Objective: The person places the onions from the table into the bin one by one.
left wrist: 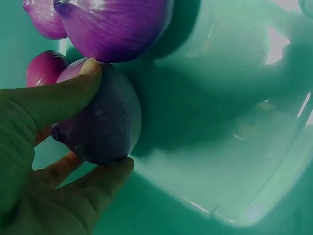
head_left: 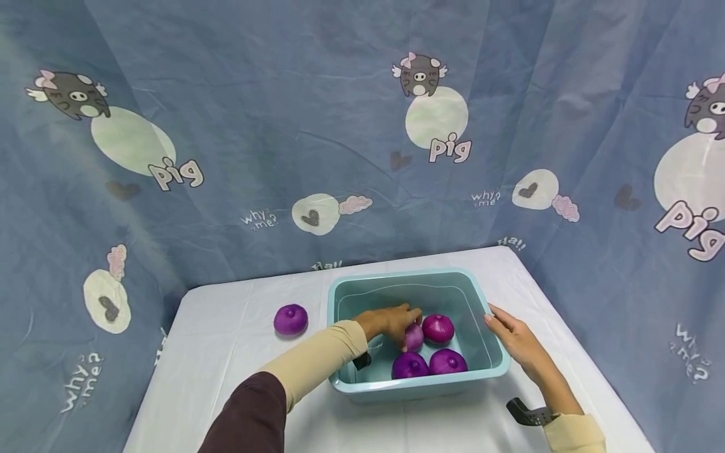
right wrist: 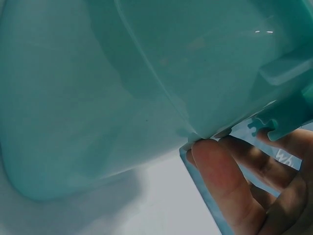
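Observation:
A light-blue plastic bin (head_left: 396, 390) stands on the table with several purple onions in it. My left hand (head_left: 391, 322) reaches into the bin and holds one onion (left wrist: 110, 115) between thumb and fingers. Close by it inside lie a magenta onion (head_left: 438, 328) and two darker purple onions, one in front (head_left: 410, 365) and one beside that (head_left: 448, 362). At the bin's right side, my right hand (head_left: 517, 336) grips the rim (right wrist: 200, 137), thumb and fingertips at its edge. Another purple onion (head_left: 291, 319) sits on the table left of the bin.
The table (head_left: 226, 352) has a white cover. A blue curtain (head_left: 340, 126) with printed pigs hangs behind it and along both sides. The bin's walls stand around the left hand.

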The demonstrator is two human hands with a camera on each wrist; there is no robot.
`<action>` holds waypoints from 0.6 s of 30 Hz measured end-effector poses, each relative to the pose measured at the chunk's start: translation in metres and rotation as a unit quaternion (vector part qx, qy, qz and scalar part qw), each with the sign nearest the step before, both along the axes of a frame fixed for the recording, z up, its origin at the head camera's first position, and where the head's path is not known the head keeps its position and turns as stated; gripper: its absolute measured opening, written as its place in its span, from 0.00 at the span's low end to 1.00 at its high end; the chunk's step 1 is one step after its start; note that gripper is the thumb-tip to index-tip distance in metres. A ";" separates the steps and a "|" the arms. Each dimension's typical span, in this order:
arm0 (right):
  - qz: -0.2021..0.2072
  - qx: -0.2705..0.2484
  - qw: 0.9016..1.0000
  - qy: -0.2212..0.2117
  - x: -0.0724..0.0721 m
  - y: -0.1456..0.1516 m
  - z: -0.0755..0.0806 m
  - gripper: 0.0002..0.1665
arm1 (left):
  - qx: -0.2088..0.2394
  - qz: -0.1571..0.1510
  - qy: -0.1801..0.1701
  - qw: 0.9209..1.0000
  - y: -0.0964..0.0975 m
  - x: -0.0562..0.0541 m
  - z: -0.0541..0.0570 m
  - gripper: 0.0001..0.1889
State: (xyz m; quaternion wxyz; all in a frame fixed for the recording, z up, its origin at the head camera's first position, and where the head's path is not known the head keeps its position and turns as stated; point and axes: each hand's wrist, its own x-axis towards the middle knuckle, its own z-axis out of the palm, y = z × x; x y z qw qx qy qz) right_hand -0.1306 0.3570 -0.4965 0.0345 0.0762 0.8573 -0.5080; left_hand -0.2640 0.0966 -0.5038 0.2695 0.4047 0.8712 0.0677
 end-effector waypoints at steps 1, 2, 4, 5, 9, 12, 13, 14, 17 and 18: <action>0.001 -0.002 1.000 0.000 0.000 -0.001 0.000 0.37 | -0.001 0.003 -0.001 1.000 -0.001 0.000 0.000 0.33; 0.002 -0.003 1.000 0.000 -0.001 -0.002 -0.001 0.37 | -0.002 0.004 -0.002 1.000 -0.003 0.001 0.000 0.33; 0.004 -0.003 1.000 -0.001 -0.002 -0.004 -0.001 0.37 | -0.005 0.012 -0.006 1.000 -0.005 0.000 0.002 0.36; 0.005 -0.003 1.000 -0.002 -0.002 -0.005 -0.002 0.37 | -0.005 0.016 -0.011 1.000 -0.006 0.000 0.004 0.37; 0.009 0.002 1.000 -0.006 -0.002 -0.006 -0.003 0.38 | 0.007 0.024 -0.019 1.000 -0.012 -0.004 0.016 0.39; 0.011 0.004 1.000 -0.009 -0.001 -0.005 -0.001 0.38 | 0.032 0.022 -0.018 0.999 -0.020 -0.006 0.030 0.37; 0.012 0.004 1.000 -0.010 0.000 -0.005 0.000 0.38 | 0.041 0.020 -0.015 0.999 -0.023 -0.007 0.035 0.36; 0.012 0.005 1.000 -0.011 0.000 -0.005 0.001 0.39 | 0.053 0.017 -0.013 0.998 -0.027 -0.008 0.040 0.35; 0.012 0.001 1.000 -0.017 0.002 -0.003 0.002 0.38 | 0.099 0.012 -0.010 0.995 -0.044 -0.011 0.054 0.30; 0.014 0.000 1.000 -0.020 0.003 -0.002 0.002 0.38 | 0.118 0.011 -0.008 0.993 -0.050 -0.012 0.058 0.29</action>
